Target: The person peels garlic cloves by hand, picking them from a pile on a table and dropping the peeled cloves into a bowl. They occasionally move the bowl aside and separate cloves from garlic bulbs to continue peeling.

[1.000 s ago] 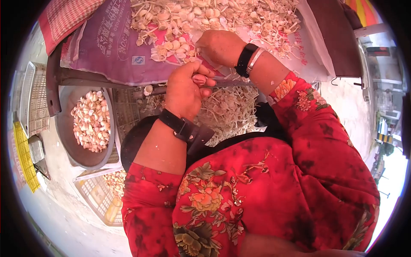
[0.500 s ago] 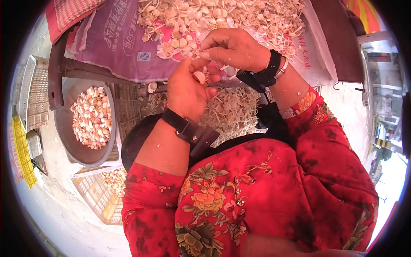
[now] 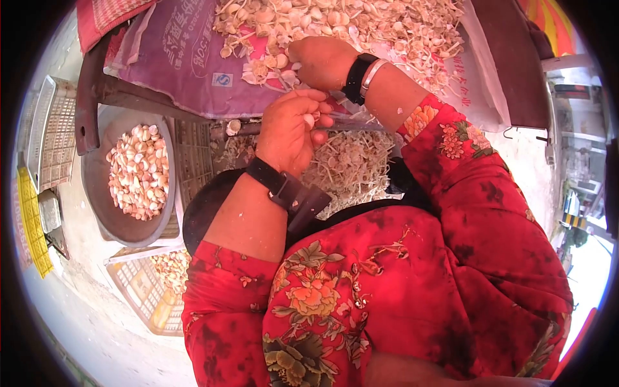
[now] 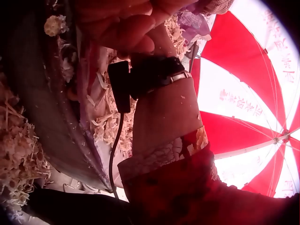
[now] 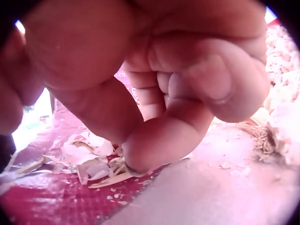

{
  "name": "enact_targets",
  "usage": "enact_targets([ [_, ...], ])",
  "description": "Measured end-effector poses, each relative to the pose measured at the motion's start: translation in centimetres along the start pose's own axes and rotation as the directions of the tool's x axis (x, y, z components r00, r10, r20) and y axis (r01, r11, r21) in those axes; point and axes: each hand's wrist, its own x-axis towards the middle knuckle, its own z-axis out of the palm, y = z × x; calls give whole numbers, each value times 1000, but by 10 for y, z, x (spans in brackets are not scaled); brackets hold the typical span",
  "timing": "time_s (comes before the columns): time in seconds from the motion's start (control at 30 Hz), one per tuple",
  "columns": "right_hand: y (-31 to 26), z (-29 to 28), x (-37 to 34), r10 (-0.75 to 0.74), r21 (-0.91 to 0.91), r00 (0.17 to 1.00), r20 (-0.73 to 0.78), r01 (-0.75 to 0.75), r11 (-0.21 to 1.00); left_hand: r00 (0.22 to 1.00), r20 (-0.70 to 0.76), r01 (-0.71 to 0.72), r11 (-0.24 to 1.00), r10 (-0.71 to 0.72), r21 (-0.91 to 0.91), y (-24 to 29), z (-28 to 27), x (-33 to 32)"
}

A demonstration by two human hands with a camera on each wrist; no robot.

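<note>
My left hand [image 3: 288,132] holds a pale garlic clove [image 3: 309,120] in its curled fingers, just past the bag's near edge. Ahead of it and to the right, my right hand [image 3: 324,62] is over the near edge of a heap of garlic and stems [image 3: 361,26], its back to the head camera. The right wrist view has its curled fingers with one fingertip [image 5: 138,157] right at some garlic scraps [image 5: 93,161] on the purple-red bag. Whether those fingers pinch a piece I cannot tell. In the left wrist view, the left fingers [image 4: 126,28] overlap the right forearm.
A printed purple bag [image 3: 161,71] covers the table under the heap. To the left stands a grey basin [image 3: 106,187] of garlic cloves [image 3: 138,171], with a plastic crate [image 3: 138,287] nearer me. Stems and scraps [image 3: 351,171] lie below the table edge. A red-and-white umbrella [image 4: 239,51] spreads overhead.
My right hand came from the heap to the left fingertips, then went back to the heap, turning its back upward. The left hand stays nearly in place, the clove still in its fingers.
</note>
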Motion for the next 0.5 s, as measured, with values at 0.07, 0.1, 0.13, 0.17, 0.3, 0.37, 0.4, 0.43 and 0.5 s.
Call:
enact_targets([
  [0.07, 8, -3, -2, 82, 137, 996, 47, -88, 987, 1000, 3, -10, 1000, 10, 6, -1, -2, -1],
  [0.1, 15, 0, -4, 26, 198, 999, -42, -18, 980, 1000, 7, -17, 1000, 17, 7, -2, -2, -1],
  [0.13, 24, 6, -9, -22, 252, 991, -132, 55, 966, 1000, -3, -25, 1000, 25, 7, -1, -2, -2],
  [0.17, 32, 11, -13, -63, 300, 973, -222, 129, 945, 999, -14, -30, 1000, 30, 8, -1, -1, -4],
  [0.3, 17, -16, -37, 140, 875, 978, 154, -201, 440, 999, -27, -19, 1000, 19, 1, -2, -1, -4],
  [0.37, 14, -22, -48, 76, 933, 982, 175, -190, 304, 998, -68, -7, 1000, 5, -20, -3, 1, -5],
  [0.4, 12, -25, -53, 43, 954, 983, 181, -186, 234, 996, -88, -2, 1000, -1, -31, -3, 2, -4],
  [0.43, 7, -28, -57, -5, 966, 986, 169, -164, 199, 998, -66, -2, 1000, 0, -28, -3, 1, -4],
  [0.5, -8, -39, -69, -102, 984, 985, 138, -125, 124, 1000, -26, -4, 1000, 4, -21, -4, -4, 0],
])
